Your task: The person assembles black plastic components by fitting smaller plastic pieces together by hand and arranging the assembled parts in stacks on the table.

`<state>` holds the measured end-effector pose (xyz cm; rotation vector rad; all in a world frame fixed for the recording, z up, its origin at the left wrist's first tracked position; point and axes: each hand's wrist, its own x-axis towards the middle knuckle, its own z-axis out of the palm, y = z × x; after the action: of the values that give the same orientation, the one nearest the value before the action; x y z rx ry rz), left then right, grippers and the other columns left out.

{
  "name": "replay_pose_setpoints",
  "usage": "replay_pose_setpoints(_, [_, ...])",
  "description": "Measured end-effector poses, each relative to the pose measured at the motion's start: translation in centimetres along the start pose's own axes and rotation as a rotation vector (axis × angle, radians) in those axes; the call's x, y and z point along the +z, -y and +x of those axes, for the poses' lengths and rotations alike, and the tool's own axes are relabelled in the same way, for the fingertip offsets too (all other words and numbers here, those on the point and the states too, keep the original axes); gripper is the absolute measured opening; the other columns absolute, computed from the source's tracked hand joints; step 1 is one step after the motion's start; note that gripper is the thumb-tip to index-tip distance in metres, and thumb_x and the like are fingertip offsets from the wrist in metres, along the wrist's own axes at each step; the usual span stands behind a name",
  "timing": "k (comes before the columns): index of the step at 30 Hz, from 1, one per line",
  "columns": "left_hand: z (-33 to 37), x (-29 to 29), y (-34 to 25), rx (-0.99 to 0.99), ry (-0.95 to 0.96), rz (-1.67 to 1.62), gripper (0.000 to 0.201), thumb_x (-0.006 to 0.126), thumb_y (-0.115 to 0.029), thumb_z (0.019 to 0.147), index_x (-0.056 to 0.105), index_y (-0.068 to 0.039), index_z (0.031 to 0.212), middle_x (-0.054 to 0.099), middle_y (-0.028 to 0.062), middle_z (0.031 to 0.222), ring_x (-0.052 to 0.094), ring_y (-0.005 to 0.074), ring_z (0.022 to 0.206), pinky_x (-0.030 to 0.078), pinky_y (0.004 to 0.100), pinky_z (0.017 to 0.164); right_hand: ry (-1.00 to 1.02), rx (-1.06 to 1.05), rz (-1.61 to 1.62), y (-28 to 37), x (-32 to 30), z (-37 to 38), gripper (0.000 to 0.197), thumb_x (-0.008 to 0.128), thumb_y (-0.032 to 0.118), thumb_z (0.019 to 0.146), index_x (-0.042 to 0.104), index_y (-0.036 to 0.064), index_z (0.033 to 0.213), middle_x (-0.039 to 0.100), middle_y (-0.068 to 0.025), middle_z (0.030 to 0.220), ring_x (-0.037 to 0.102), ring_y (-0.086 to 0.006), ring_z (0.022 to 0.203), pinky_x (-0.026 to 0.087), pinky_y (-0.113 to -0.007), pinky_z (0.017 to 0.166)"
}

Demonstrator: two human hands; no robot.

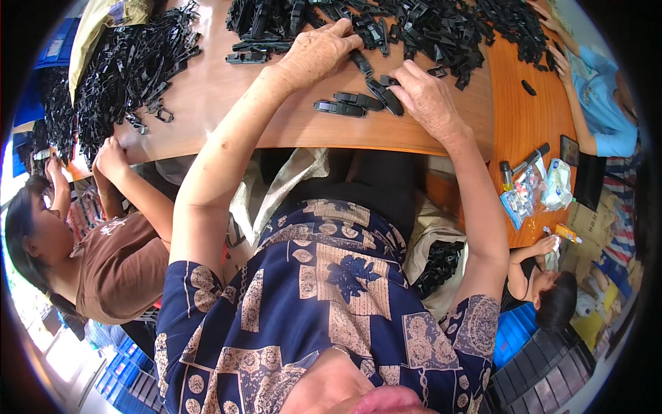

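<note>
Long black plastic clip-like parts lie in a loose heap at the far side of the brown table. At the heap's near edge, my left hand has its fingers bent and closed over a black part; the fingertips are partly hidden. To its right, my right hand pinches the end of another black part between thumb and fingers. Just left of that hand a black part lies slanted on the tabletop. Beside it, several similar parts rest side by side near the front edge.
A large pile of black parts covers the table's left end, where a person in brown sits. Across the right side, a person in blue reaches to more parts. Plastic packets and a child are at right. An open sack holds black parts below.
</note>
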<state>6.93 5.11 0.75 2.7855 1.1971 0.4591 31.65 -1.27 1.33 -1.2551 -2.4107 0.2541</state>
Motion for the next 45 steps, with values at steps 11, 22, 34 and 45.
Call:
replay_pose_setpoints(11, [-1.2, 1.5, 0.0, -0.038, -0.217, -0.333, 0.028, 0.075, -0.01, 0.083, 0.064, -0.007, 0.109, 0.061, 0.0099, 0.104, 0.065, 0.0351, 0.088, 0.054, 0.0439, 0.078, -0.072, 0.168, 0.16, 0.4, -1.1, 2.1, 0.023, 0.073, 0.021, 0.089, 0.066, 0.0043, 0.103, 0.063, -0.0099, 0.087, 0.065, -0.0289, 0.076, 0.051, -0.04, 0.068])
replay_pose_setpoints(22, [-1.2, 1.9, 0.9, -0.002, -0.161, -0.441, 0.02, 0.074, -0.013, 0.083, 0.069, -0.005, 0.1, 0.065, 0.0084, 0.099, 0.065, 0.0326, 0.097, 0.053, 0.0435, 0.082, 0.187, 0.119, 0.008, -0.2, -0.8, 3.9, 0.022, 0.067, 0.028, 0.093, 0.061, 0.0078, 0.096, 0.067, -0.0159, 0.078, 0.066, -0.0386, 0.081, 0.052, -0.048, 0.069])
replay_pose_setpoints(34, [-1.2, 2.0, 0.8, -0.035, -0.174, -0.381, 0.017, 0.073, -0.016, 0.084, 0.07, -0.008, 0.099, 0.067, 0.0067, 0.098, 0.065, 0.0318, 0.098, 0.053, 0.0435, 0.083, -0.076, 0.171, 0.046, 0.2, -0.7, 4.1, 0.023, 0.069, 0.032, 0.091, 0.066, 0.0109, 0.1, 0.071, -0.0117, 0.08, 0.069, -0.0348, 0.076, 0.054, -0.045, 0.065])
replay_pose_setpoints(45, [-1.6, 2.5, 1.1, -0.027, -0.216, -0.351, 0.017, 0.073, -0.019, 0.085, 0.07, -0.009, 0.099, 0.066, 0.0048, 0.097, 0.064, 0.0296, 0.102, 0.052, 0.0435, 0.086, 0.134, 0.076, -0.013, -0.5, -0.3, 4.1, 0.023, 0.069, 0.03, 0.091, 0.061, 0.0085, 0.094, 0.069, -0.0145, 0.079, 0.068, -0.0382, 0.08, 0.053, -0.048, 0.068])
